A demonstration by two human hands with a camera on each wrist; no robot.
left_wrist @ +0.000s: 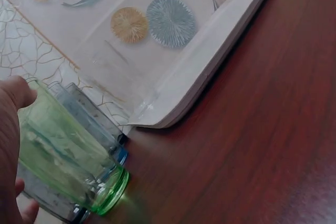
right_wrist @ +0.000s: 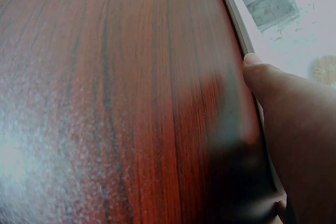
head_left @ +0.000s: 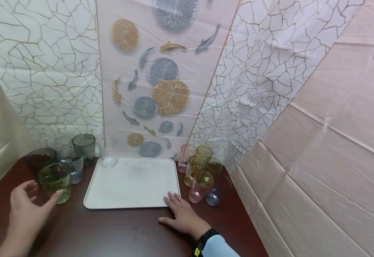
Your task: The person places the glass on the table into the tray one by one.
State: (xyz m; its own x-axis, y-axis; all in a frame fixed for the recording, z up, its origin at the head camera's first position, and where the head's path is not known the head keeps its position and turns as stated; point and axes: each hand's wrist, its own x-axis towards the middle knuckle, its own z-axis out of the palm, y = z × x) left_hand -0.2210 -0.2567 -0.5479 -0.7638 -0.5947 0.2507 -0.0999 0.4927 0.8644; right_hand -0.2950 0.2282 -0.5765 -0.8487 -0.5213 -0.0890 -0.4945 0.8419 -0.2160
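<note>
My left hand (head_left: 28, 210) is at the left of a green glass (head_left: 56, 185), thumb and fingers spread about its near side. In the left wrist view the thumb (left_wrist: 23, 94) overlaps the upper part of the upright green glass (left_wrist: 79, 156), and other fingertips show lower down beside it. My right hand (head_left: 183, 216) lies with fingers extended at the front right corner of a white tray (head_left: 132, 185). The right wrist view has its thumb (right_wrist: 254, 61) right at the tray edge. A clear glass (head_left: 109, 160) stands at the tray's back left corner.
Behind the green glass stand a blue glass (head_left: 72, 167), a dark glass (head_left: 34, 160) and a grey glass (head_left: 85, 150). Right of the tray is a cluster with a pink glass (head_left: 200, 189), a blue-violet glass (head_left: 217, 192) and several yellowish ones. Patterned cloth (head_left: 254, 71) walls the dark wooden table.
</note>
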